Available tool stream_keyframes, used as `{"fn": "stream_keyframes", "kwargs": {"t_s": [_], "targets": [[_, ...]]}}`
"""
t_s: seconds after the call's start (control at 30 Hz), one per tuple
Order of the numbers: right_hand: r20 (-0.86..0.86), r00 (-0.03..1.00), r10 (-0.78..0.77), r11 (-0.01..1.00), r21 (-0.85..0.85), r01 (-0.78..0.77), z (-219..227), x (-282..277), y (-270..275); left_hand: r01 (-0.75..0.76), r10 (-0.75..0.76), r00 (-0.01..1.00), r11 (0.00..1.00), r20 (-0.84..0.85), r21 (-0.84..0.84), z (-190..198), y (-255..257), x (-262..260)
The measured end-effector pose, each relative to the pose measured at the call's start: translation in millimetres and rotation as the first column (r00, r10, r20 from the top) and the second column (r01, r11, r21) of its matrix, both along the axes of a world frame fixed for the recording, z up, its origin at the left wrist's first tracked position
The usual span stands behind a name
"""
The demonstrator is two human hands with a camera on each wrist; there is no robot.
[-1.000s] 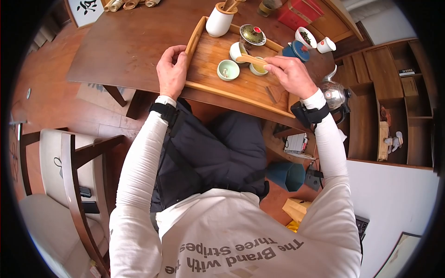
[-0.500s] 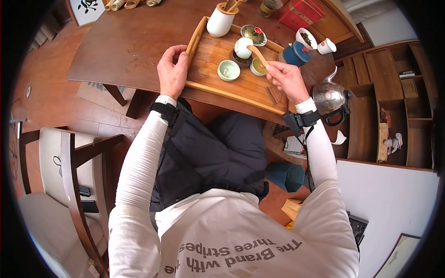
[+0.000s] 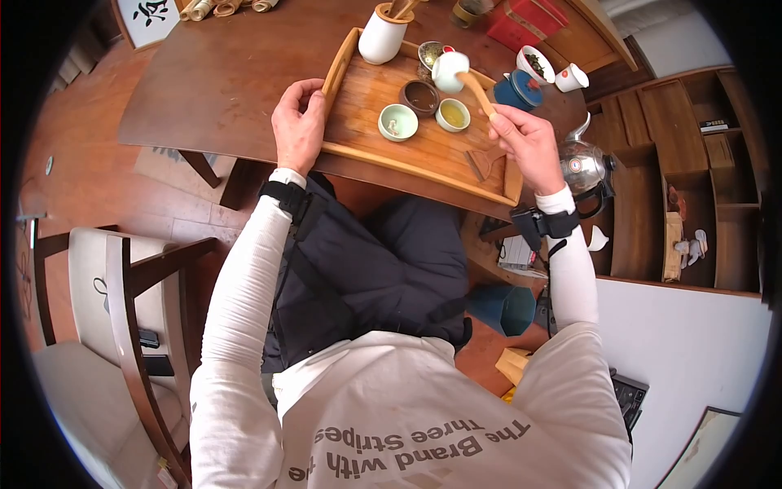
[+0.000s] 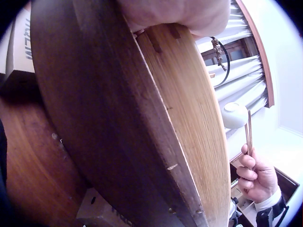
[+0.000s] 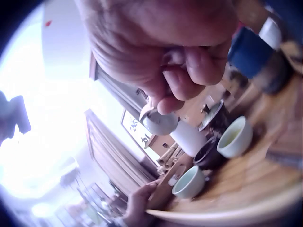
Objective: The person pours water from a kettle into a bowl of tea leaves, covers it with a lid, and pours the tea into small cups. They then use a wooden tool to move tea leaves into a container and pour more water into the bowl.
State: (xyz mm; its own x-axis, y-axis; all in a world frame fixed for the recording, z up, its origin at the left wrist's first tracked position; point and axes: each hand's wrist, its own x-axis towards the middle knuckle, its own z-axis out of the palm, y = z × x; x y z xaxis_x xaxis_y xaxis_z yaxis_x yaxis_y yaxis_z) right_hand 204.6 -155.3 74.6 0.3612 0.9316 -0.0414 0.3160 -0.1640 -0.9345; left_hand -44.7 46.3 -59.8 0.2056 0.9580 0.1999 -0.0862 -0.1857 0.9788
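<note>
The right hand pinches a slim pair of pale wooden tongs between thumb and fingers, and at their tips hangs a small rounded white cup, lifted clear of the light-brown rectangular wooden tray. Which way the cup's mouth faces, I cannot tell.

The left hand rests at the tray's left wall with its fingers bent; whether they grip the wall, I cannot tell.

Below the raised cup, a dark brown round vessel stands on the tray just beside a small pale cup of yellow liquid; a pale green round cup is near them, towards the person. A flat brown wooden piece lies near the tray's right end.

The tray sits on a dark brown wooden worktop, where a blue lidded jar stands beyond the right hand.
</note>
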Motion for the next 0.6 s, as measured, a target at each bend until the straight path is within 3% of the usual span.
{"fn": "stream_keyframes", "kwargs": {"t_s": [0.03, 0.1, 0.17, 0.2, 0.23, 0.3, 0.33, 0.43, 0.6], "targets": [[0.346, 0.938, 0.002, 1.0, 0.013, -0.007, 4.6, -0.3, -3.3, 0.003, -0.003, 1.0, 1.0, 0.001, -0.001, -1.0, 0.5, 0.5], [0.374, 0.924, 0.075, 0.996, 0.016, -0.087, 3.6, 9.2, -9.9, -0.013, 0.014, 1.0, 0.998, -0.012, 0.053, -2.7, 1.4, 0.1], [0.765, 0.593, 0.252, 0.955, -0.098, -0.28, 12.0, 2.6, -19.0, -0.001, 0.001, 1.0, 0.999, 0.007, 0.032, -3.9, 1.9, -0.4], [0.85, 0.454, 0.268, 0.939, -0.124, -0.322, 10.6, -2.3, -21.8, 0.01, -0.011, 1.0, 1.0, 0.025, 0.013, -3.0, 1.5, 0.2], [0.85, 0.455, 0.267, 0.939, -0.124, -0.32, 10.2, -8.3, -24.6, 0.013, -0.013, 1.0, 1.0, 0.025, 0.012, -2.4, 1.1, 0.6], [0.909, 0.257, 0.329, 0.929, -0.263, -0.261, 12.0, -19.6, -27.7, -0.002, 0.003, 1.0, 0.999, -0.012, 0.041, -1.1, 0.7, -0.3], [0.923, 0.213, 0.32, 0.926, -0.257, -0.275, 13.2, -22.3, -27.0, -0.003, 0.004, 1.0, 0.999, -0.013, 0.041, -0.5, 0.4, -0.4], [0.936, 0.144, 0.321, 0.918, -0.27, -0.289, 15.5, -22.8, -26.1, -0.009, 0.01, 1.0, 0.999, -0.007, 0.045, 0.7, -0.2, -0.1], [0.933, 0.122, 0.338, 0.903, -0.285, -0.322, 26.3, -23.3, -24.5, -0.008, 0.009, 1.0, 0.999, -0.011, 0.048, 2.2, -1.1, -0.5]]}}
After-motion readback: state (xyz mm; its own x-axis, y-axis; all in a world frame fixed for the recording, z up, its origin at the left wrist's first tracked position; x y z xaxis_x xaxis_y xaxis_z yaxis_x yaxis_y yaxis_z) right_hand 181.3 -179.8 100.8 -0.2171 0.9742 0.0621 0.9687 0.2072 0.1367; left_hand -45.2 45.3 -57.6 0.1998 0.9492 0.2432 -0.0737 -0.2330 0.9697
